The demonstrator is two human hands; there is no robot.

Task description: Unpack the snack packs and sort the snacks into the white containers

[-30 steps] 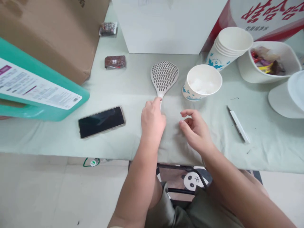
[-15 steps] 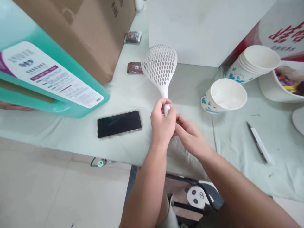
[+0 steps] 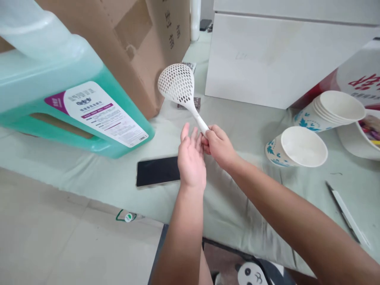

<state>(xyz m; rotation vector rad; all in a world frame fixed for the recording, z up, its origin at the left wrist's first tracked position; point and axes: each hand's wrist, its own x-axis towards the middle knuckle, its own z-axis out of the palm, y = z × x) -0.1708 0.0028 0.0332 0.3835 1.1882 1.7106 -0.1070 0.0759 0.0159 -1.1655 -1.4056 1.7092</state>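
Note:
A white slotted ladle [image 3: 178, 84] with a perforated bowl is held up over the table, its bowl toward the upper left. My right hand [image 3: 219, 146] is closed round the lower end of its handle. Just left of the handle, my left hand [image 3: 192, 162] is palm up with its fingers apart, holding nothing. A black phone [image 3: 157, 171] lies below and left of my left hand, which hides its right end. Behind the ladle are small brown packets, one [image 3: 196, 103] partly covered by it.
Green liquid fills a large jug [image 3: 124, 107] on the left, beside a cardboard box [image 3: 133, 47]. A white box [image 3: 249, 59] stands behind. Rightward are a paper cup [image 3: 297, 146], stacked cups [image 3: 332, 111], a white tub [image 3: 356, 138] and a pen-like tool [image 3: 346, 211].
My left hand has let go of the ladle and opened beside it. My right hand now grips the handle. The ladle tilts further left, and the view has shifted.

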